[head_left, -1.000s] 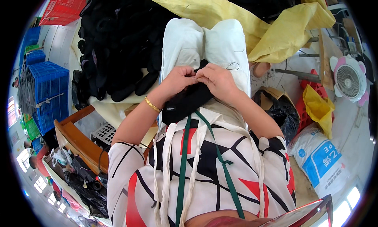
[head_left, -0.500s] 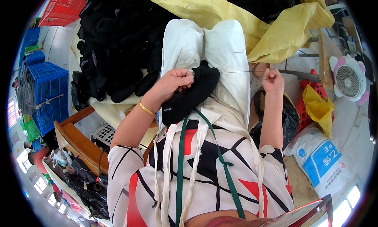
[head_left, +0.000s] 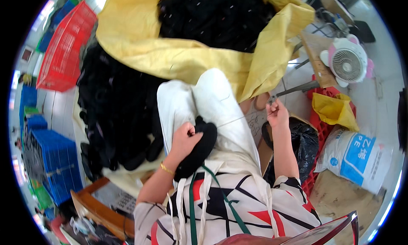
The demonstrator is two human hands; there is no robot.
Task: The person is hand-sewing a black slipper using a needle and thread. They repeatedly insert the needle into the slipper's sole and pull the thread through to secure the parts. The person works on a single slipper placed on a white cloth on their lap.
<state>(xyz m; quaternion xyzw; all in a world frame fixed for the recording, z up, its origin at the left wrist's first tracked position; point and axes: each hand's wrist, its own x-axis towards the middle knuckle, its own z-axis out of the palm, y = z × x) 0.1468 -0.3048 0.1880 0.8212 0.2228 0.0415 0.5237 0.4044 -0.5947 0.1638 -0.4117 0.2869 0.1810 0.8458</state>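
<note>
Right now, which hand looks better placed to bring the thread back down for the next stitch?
Probably the right hand: it pinches the thread pulled taut out to the side, while the left hand grips the black piece.

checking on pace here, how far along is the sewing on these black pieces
Done: cannot tell which pieces are finished. In hand: the left hand holds a black piece on the lap, and the right hand draws a thread taut from it. Left: possibly the black pile beside the knees and more in the yellow sack.
</note>
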